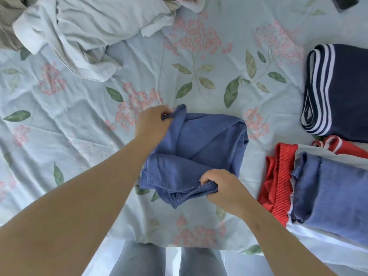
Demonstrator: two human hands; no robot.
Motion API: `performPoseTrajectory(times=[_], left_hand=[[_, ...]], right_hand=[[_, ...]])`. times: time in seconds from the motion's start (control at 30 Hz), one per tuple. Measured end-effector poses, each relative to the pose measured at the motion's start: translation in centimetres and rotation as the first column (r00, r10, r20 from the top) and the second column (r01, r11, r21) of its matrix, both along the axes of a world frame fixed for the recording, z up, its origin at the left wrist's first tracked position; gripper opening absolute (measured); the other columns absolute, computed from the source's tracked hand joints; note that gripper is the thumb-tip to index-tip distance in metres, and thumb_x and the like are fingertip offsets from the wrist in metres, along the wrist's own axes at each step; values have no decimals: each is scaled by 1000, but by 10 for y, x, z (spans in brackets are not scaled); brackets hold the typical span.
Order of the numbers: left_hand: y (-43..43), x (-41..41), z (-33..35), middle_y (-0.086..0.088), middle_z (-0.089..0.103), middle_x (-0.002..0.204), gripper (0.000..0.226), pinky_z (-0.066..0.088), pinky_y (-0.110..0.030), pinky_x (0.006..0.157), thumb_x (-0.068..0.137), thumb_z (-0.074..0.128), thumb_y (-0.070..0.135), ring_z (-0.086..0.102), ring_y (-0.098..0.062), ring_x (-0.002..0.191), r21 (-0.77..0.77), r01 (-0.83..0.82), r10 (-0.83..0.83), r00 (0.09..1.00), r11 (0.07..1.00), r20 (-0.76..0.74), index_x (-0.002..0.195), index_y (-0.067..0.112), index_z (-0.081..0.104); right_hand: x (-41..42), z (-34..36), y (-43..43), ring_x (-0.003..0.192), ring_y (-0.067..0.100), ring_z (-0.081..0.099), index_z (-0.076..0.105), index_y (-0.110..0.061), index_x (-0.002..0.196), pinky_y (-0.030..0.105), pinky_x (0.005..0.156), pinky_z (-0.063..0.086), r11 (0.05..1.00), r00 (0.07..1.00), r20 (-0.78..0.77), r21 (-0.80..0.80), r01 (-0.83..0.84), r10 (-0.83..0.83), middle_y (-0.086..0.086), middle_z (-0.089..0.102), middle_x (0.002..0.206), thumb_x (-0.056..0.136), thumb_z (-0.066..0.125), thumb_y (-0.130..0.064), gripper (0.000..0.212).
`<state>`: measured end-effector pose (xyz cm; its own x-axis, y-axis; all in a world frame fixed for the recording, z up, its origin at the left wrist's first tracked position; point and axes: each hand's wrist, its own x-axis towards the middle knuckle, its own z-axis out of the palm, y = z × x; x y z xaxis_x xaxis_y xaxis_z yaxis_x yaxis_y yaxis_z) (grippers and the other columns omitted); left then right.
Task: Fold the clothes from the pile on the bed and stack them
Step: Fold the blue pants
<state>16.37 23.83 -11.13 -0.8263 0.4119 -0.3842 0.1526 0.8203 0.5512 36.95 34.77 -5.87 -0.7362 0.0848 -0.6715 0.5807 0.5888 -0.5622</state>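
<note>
A dark flat object (345,3) lies on the floral bedsheet (139,62), far right.

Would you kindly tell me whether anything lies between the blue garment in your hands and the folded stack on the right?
Nothing visible does. The left hand and right hand grip the blue garment; only floral sheet lies between it and the folded stack on its right.

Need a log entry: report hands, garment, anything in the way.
Left hand pinches blue shorts at far edge. Right hand grips waistband. Shorts partly folded. Folded stack lies apart, right.
</note>
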Motion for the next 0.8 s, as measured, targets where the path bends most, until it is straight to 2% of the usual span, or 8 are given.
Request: performPoseTrajectory(times=[0.17,0.3,0.4,0.47,0.57,0.63,0.7,0.8], left_hand=[[-54,-27,12,8,62,88,14,43,-27,78,87,60,18,59,-18,89,128,-339,335,941,932,52,97,25,66],[-60,-30,6,2,63,96,17,43,-30,75,85,61,16,60,-25,100,59,-350,341,931,935,130,100,24,63],[-50,-13,15,-9,47,132,50,42,-40,96,84,65,24,48,-30,118,-107,-105,101,994,989,-44,131,19,48],[-44,7,29,2,43,135,57,37,-35,104,79,64,42,43,-16,124,98,202,-206,978,975,37,131,24,47],[-40,46,59,36,40,122,67,30,-5,94,62,54,71,39,17,113,304,452,-544,705,839,455,123,44,45],[-41,60,61,35,47,116,76,36,-11,89,60,56,72,46,10,106,182,654,-668,647,734,367,127,39,44],[-36,62,67,17,60,97,50,40,-24,72,71,63,52,54,-4,85,74,697,-698,698,713,157,112,26,53],[-26,38,94,7,52,73,10,26,-22,63,88,58,20,45,-12,69,70,613,-617,785,787,52,88,11,56]], right_hand=[[1,2,-2,94,18,53,54,-27,79,44,86,47,999,997,62,-24,40,-38,-6,63,94,73,49,-2,26],[1,2,-5,96,14,55,57,-31,79,41,89,46,998,995,91,-46,34,-30,-8,65,97,72,48,-4,29],[1,7,-6,78,11,57,56,-31,73,34,73,48,982,993,107,-176,62,-43,-8,66,86,73,55,-7,25],[2,13,-7,62,4,49,57,-27,73,23,58,42,959,994,95,-272,85,-61,-10,61,70,74,63,-11,18],[-2,17,-4,56,-1,45,56,-21,75,11,53,36,930,968,30,-274,246,-248,-13,51,61,79,68,-12,16],[-10,23,0,59,-1,46,55,-21,76,10,55,37,901,930,-28,-259,348,-367,-10,50,66,81,68,-12,16],[-21,35,5,61,-3,47,54,-22,77,8,57,39,886,909,-77,-273,376,-410,-8,51,69,82,67,-11,18],[-42,65,19,62,-5,49,55,-24,78,6,58,38,904,906,-164,-259,342,-390,-9,54,71,83,68,-12,18]])
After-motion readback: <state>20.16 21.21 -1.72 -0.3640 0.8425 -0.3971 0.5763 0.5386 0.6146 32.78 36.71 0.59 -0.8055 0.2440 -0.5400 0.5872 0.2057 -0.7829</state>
